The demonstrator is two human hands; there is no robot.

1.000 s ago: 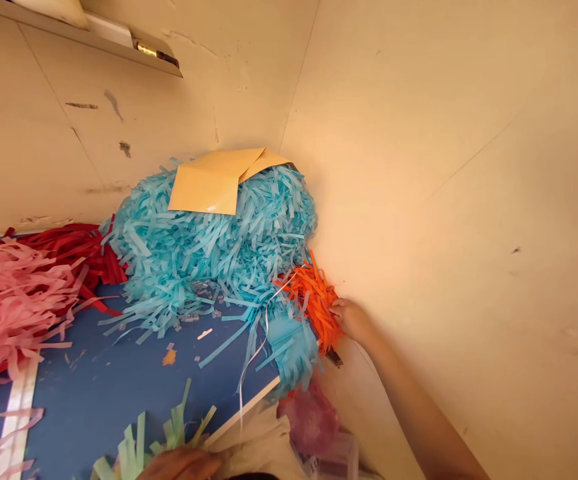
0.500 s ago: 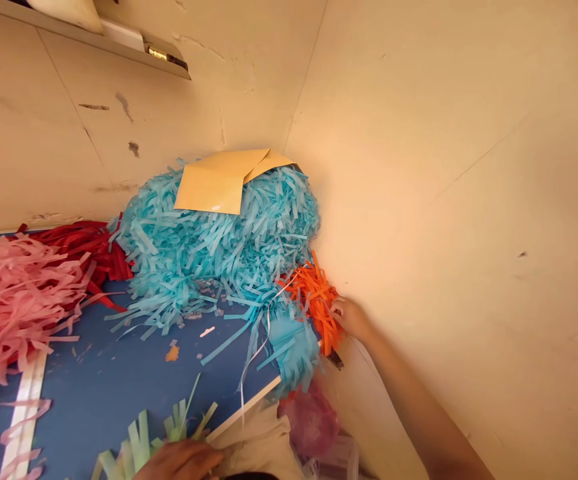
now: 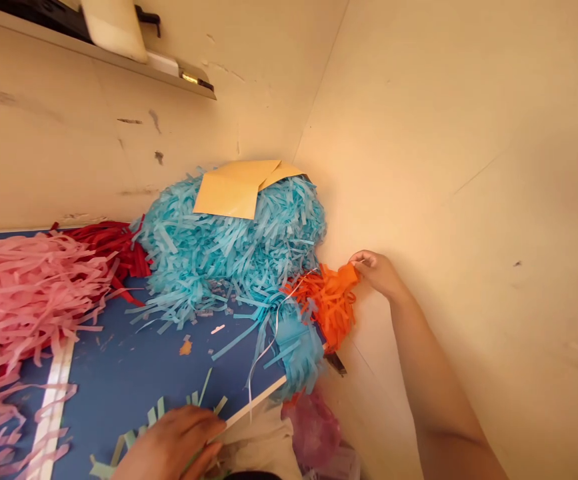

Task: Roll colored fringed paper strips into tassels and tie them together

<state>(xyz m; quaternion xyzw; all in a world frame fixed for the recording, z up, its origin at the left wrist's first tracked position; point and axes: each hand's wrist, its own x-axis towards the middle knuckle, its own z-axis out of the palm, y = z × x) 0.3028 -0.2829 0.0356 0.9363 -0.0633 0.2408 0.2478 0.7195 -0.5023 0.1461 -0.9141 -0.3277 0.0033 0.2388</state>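
My right hand [image 3: 376, 270] is at the wall side, with thumb and finger pinched on the upper end of an orange tissue-paper fringe [image 3: 336, 303]. The orange strips hang down beside a big heap of light-blue tissue fringe [image 3: 229, 247]. My left hand [image 3: 171, 443] is low at the table's front edge, its fingers curled over a pale-green paper fringe [image 3: 156, 412]. A bit of green shows between those fingers; the rest of the grip is hidden. A thin white ribbon [image 3: 275, 327] trails from the orange fringe over the blue one.
Pink tissue fringe [image 3: 33, 293] and red fringe [image 3: 113, 247] lie on the left of the blue table [image 3: 133, 360]. Yellow-brown envelopes [image 3: 233, 190] rest on the blue heap. A purple plastic bag [image 3: 313, 427] is below the table edge. A shelf [image 3: 69, 50] runs along the wall.
My right hand has risen and lifted the end of the orange fringe up and to the right. My left hand shows more fully over the green fringe. The view has shifted slightly left.
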